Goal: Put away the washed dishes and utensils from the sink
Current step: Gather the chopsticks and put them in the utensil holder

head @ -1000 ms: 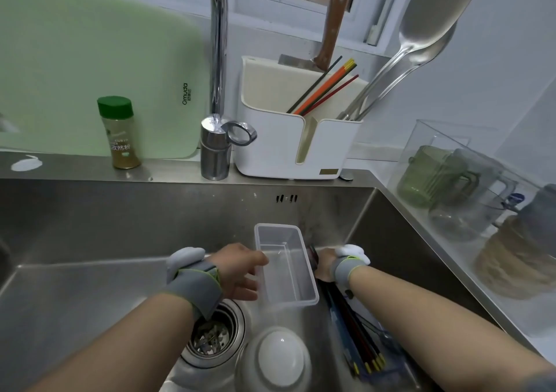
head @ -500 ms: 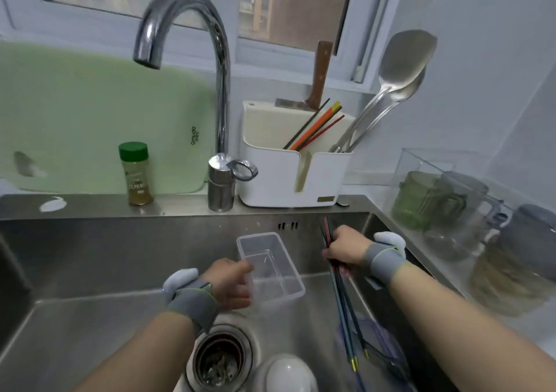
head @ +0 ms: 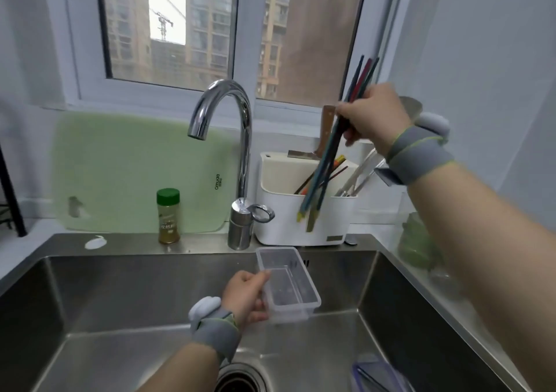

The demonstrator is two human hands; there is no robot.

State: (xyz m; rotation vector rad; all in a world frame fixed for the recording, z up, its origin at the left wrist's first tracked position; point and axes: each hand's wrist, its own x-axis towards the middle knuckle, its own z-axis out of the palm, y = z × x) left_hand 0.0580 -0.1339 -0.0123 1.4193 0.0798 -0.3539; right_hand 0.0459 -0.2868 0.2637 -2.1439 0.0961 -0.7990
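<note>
Dark chopsticks [head: 322, 169], newly raised from sink [head: 120, 286] in closed grip of right hand [head: 371, 117], are nearing white caddy [head: 279, 223] for stowing; left hand [head: 245, 297] is gripping clear tub [head: 288, 283].

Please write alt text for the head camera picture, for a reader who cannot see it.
A person's right hand holds a bundle of chopsticks, tips down, at a white utensil holder behind a steel sink, while the left hand grips a clear plastic container inside it.

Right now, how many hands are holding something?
2. The left hand grips the clear plastic container above the sink; the right hand grips a bundle of chopsticks in front of the white utensil holder.
</note>
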